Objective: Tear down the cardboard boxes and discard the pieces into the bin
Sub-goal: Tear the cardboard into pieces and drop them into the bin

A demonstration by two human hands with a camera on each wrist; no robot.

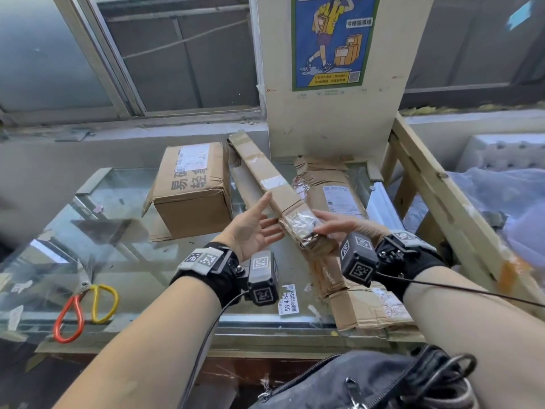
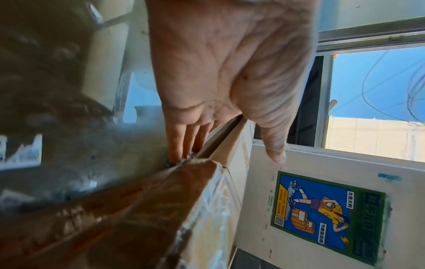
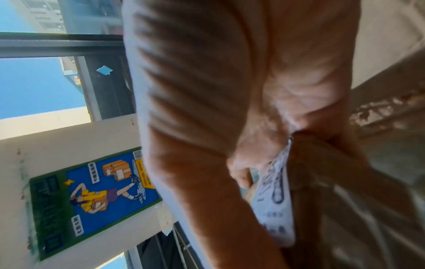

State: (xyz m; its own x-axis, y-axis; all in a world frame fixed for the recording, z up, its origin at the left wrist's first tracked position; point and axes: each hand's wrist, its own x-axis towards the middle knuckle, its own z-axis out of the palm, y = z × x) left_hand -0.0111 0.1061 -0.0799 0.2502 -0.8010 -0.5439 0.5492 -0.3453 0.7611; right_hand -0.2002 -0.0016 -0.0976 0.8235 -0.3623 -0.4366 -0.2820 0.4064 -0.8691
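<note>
On the left of the glass tabletop [image 1: 124, 261] lie scissors with one red and one yellow loop handle [image 1: 85, 308], blades pointing away from the person. Further back stands a closed brown cardboard carton with black printed characters and a white shipping label [image 1: 191, 187], its near left flap hanging loose.

The left hand [image 1: 250, 228] is held palm up with straight, spread fingers, a wide grip holding nothing; its fingertips reach the left side of the long narrow brown cardboard box wrapped in clear tape [image 1: 274, 187]. In the left wrist view the fingertips [image 2: 174, 154] touch that box's edge [image 2: 161, 209], though blur makes the contact hard to judge.

The long box is lifted off the tabletop, its long axis running from the near right, at the hands, away to the far left, where its far end rises near the window sill. Its near end is crinkled with shiny tape.

The right hand [image 1: 342, 225] grips this near end, fingers curled over the top. The right wrist view is blurred; the hand [image 3: 230, 109] hides most of the box, and only a labelled strip [image 3: 276, 200] shows.

Under and right of the hands lie flattened, torn brown cardboard sheets with a white label [image 1: 336, 196], their near end reaching the tabletop's front edge. A white board with a blue poster [image 1: 333, 39] stands behind. The bin is not visible.
</note>
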